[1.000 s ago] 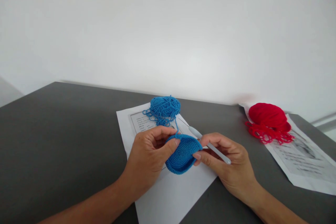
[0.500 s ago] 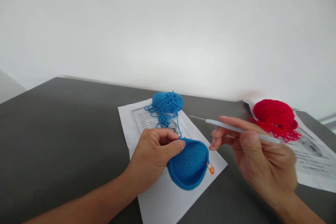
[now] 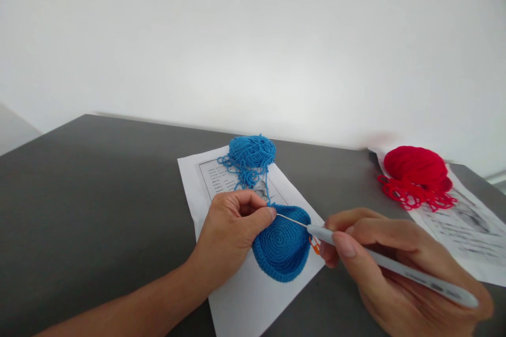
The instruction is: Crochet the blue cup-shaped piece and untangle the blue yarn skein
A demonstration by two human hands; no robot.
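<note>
The right hand (image 3: 399, 263) has its grip closed around the crochet hook (image 3: 411, 272), and the left hand (image 3: 233, 231) pinches the blue crocheted piece (image 3: 280, 245) above the paper sheet (image 3: 241, 300). The hook, a moment ago apart from the piece, now reaches the left thumb, so it seems in working position. Its long axis slants from lower right, the tip pointing up-left.

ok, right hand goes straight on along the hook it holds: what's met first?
Probably the blue crochet piece: the hook in the right hand points at it, tip near its upper edge beside the left hand. Depth's unclear; can't tell if they touch.
</note>
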